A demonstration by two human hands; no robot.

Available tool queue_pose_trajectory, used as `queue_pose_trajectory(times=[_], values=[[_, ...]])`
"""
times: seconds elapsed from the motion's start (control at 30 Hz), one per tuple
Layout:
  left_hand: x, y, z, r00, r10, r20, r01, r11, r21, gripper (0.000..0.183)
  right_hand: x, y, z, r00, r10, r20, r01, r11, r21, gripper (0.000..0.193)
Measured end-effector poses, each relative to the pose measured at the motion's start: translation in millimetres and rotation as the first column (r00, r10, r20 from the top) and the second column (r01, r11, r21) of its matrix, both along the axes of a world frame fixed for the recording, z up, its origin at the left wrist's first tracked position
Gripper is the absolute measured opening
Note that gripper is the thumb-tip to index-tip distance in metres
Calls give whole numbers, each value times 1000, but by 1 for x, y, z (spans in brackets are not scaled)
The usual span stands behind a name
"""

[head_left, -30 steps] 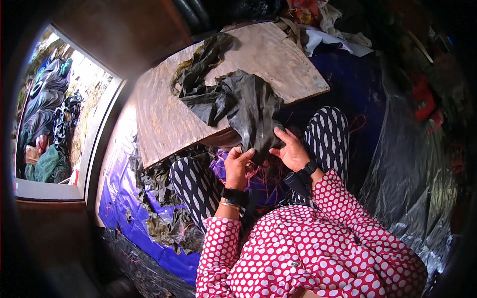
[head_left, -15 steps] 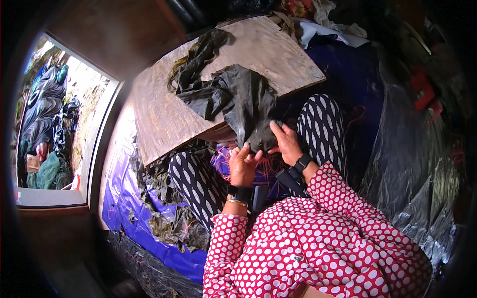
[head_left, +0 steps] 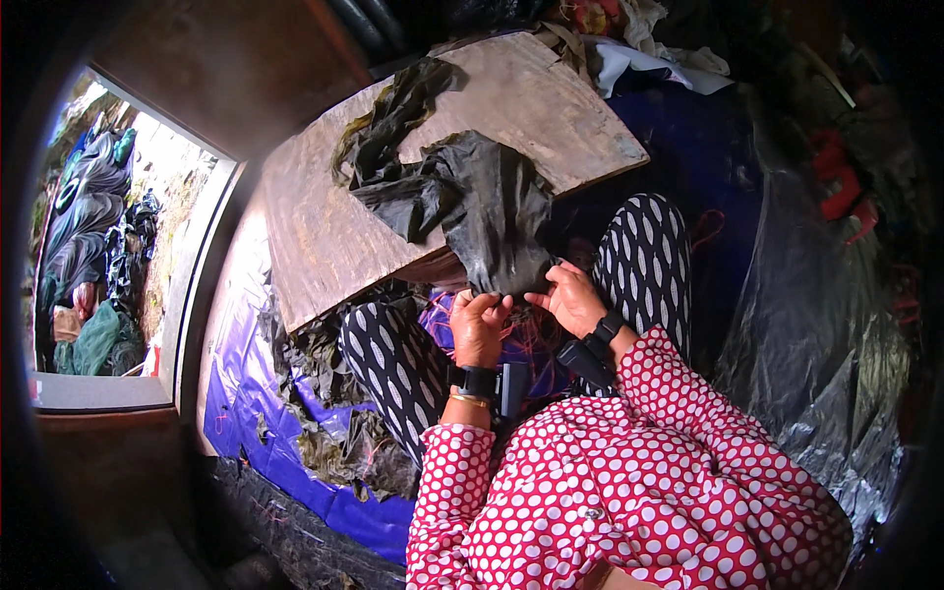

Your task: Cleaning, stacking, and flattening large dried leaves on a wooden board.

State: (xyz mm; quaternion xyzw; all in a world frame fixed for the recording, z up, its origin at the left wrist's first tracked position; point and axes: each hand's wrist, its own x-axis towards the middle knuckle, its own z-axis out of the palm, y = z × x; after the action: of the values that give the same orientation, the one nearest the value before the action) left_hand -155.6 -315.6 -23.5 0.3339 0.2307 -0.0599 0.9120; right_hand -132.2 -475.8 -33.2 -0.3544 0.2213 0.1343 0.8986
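Observation:
A long, wrinkled, dark olive-brown strip that looks like kelp (head_left: pixel 492 197) lies across a wooden board (head_left: pixel 324 241) and hangs over its near edge toward me. My left hand (head_left: pixel 479 323) is closed on the lower end of the strip, thumb and fingers pinching its edge. Beside it, a short way to the right, my right hand (head_left: pixel 572 299) pinches the same end near its right corner. The end is drawn out between the two hands. The far part of the strip twists and narrows toward the back of the board.
My knees in patterned trousers (head_left: pixel 644 265) flank the board's near edge. Reddish strings (head_left: pixel 521 329) lie between them. More dark leafy pieces (head_left: pixel 359 452) lie on blue sheeting (head_left: pixel 256 413) at left. Clear plastic (head_left: pixel 777 324) spreads at right. A doorway (head_left: pixel 192 285) opens far left.
My right hand has moved down a little, its fingers curling onto the strip's edge. My left fingers have closed more. The strip's near end now hangs more spread out and flatter.

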Motion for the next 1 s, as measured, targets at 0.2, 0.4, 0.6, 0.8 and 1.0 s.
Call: queue_pose_trajectory(times=[0.2, 0.4, 0.6, 0.8, 1.0], values=[[2, 3, 8, 995, -2, 97, 0, 1000, 22, 19, 7, 12, 22, 992, 116, 55, -118, 992, 34, 25], [4, 3, 9, 992, -46, -114, 50, 998, 31, 11, 4, 14, -7, 1000, -18, 21, 24, 941, -339, 50], [4, 1, 3, 998, -39, -47, 48, 979, 198, 10, 3, 12, -14, 988, 1, 156, 70, 889, -452, 11], [0, 3, -12, 927, -178, 329, -150, 628, 764, 19, 0, 11, 10, 959, 104, 263, 72, 810, -582, 20], [1, -9, 19, 995, -12, -96, 43, 946, 321, 32, 0, 18, 28, 987, -109, 121, 155, 851, -501, 40]])
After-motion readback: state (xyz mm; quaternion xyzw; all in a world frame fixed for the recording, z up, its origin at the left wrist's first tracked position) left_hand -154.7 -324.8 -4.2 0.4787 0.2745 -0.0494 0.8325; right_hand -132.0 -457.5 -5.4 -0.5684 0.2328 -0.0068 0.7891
